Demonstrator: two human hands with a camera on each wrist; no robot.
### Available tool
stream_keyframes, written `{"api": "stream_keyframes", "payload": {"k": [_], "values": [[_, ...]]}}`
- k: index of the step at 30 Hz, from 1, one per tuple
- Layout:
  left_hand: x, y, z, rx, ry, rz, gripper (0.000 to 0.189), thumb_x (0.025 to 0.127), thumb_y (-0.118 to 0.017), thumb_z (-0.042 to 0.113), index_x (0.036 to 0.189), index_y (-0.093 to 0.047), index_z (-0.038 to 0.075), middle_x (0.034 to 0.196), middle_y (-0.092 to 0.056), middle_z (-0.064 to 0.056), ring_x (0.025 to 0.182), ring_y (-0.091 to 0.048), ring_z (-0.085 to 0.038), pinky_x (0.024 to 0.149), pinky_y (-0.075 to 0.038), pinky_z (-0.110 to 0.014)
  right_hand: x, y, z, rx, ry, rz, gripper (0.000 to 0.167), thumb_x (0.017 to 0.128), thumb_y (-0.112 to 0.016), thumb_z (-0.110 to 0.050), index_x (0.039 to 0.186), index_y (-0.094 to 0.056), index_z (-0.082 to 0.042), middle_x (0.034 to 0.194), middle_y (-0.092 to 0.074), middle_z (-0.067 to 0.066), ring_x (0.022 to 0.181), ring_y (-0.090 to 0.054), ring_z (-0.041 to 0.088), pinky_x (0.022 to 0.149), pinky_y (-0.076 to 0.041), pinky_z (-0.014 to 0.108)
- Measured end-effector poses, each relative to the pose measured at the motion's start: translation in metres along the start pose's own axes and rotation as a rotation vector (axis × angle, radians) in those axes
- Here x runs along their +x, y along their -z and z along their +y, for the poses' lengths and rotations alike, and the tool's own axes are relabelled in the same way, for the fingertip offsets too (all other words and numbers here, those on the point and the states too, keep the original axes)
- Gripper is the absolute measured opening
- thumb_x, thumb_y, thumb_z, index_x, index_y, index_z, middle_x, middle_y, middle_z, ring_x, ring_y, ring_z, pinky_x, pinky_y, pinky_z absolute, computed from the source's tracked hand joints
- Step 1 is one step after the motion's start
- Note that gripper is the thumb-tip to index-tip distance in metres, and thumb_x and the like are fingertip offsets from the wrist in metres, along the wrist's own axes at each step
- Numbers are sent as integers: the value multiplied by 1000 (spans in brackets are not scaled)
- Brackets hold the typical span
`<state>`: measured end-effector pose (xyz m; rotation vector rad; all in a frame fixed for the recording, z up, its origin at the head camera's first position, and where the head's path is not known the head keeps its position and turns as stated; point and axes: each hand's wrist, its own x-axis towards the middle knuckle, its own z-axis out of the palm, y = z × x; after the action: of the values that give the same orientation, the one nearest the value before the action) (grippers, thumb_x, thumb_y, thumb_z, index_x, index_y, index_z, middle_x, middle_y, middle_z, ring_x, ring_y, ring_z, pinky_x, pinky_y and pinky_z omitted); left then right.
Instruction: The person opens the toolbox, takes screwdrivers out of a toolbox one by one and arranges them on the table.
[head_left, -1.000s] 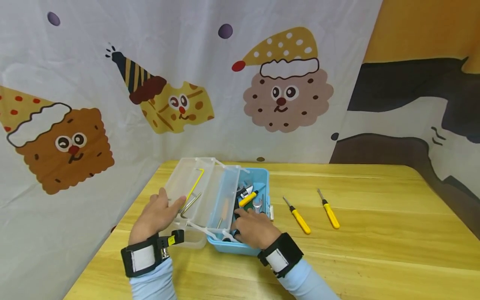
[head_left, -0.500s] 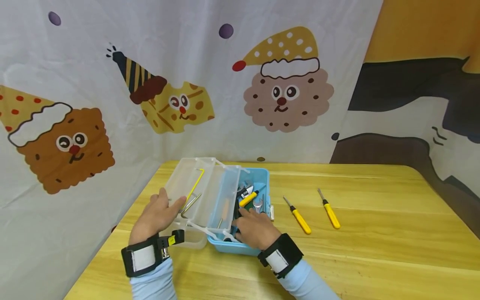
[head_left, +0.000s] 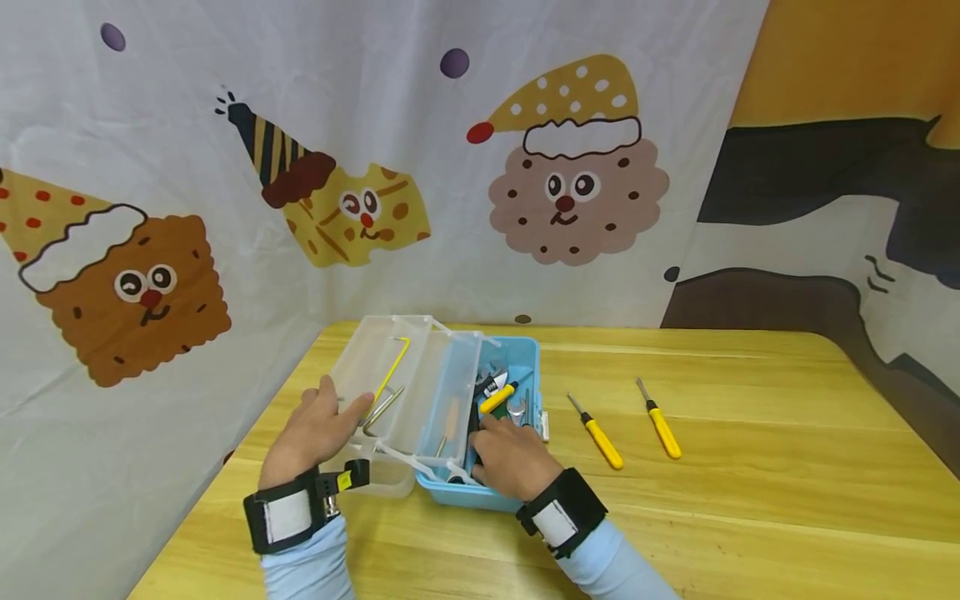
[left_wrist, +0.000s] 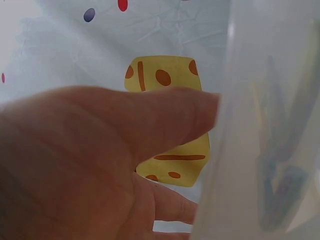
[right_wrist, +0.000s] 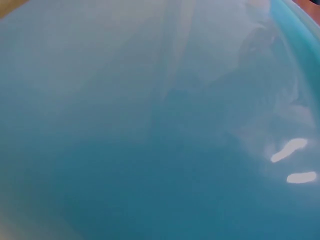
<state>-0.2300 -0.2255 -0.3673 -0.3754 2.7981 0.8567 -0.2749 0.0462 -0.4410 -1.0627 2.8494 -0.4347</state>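
Observation:
My left hand rests at the left edge of a translucent tray, part of the opened toolbox. In the left wrist view its thumb is straight and meets the tray wall, the other fingers partly hidden. A yellow hex key and several silver ones lie in the tray near that thumb. My right hand reaches down into the blue toolbox base, beside a black item. Its fingertips are hidden, so a hold cannot be seen. A yellow-handled screwdriver and a wrench lie just beyond.
Two yellow-handled screwdrivers, a nearer one and a farther one, lie on the wooden table right of the toolbox. An adjustable wrench is in the base. A printed curtain hangs behind the table.
My right hand has shifted slightly, and its fingers have drawn in, lower inside the toolbox base. The left hand and the tray stay where they were.

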Motion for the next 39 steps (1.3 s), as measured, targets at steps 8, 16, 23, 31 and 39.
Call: {"api": "stream_keyframes", "payload": {"k": [8,16,23,31,39], "values": [[1,1,2,4,-8,5,101,108,-41,61,163,3,-11,153,-29,-39,122,-48,-47,106,-45,-64,-2,2,0,0,8,-9,7,97,-77,-21,99,-82,-17,106,-64,5,87,-55,21,64,-48,37],[1,0,3,-6,-5,9,99,108,-43,59,163,-1,-11,150,-33,-38,120,-50,-46,102,-47,-62,-2,2,0,-8,20,-12,6,97,-77,-22,96,-83,-22,104,-64,4,88,-54,20,65,-48,36],[2,1,4,4,-1,5,102,108,-42,59,163,5,-13,159,-23,-42,131,-44,-49,115,-37,-70,-2,1,0,1,14,-17,8,97,-78,-25,100,-86,-24,103,-60,7,85,-50,17,61,-44,32],[1,1,4,9,5,-3,103,108,-41,61,163,7,-13,162,-18,-43,137,-40,-52,118,-33,-71,-1,3,-1,-28,7,-32,13,99,-75,-27,86,-74,-26,98,-58,6,81,-47,18,57,-40,33],[0,-1,3,8,16,-4,103,108,-41,61,163,7,-12,162,-18,-43,137,-40,-52,118,-33,-71,0,3,-1,24,-12,-27,23,95,-78,-20,75,-68,-27,82,-57,-3,74,-48,12,58,-38,33]]}}
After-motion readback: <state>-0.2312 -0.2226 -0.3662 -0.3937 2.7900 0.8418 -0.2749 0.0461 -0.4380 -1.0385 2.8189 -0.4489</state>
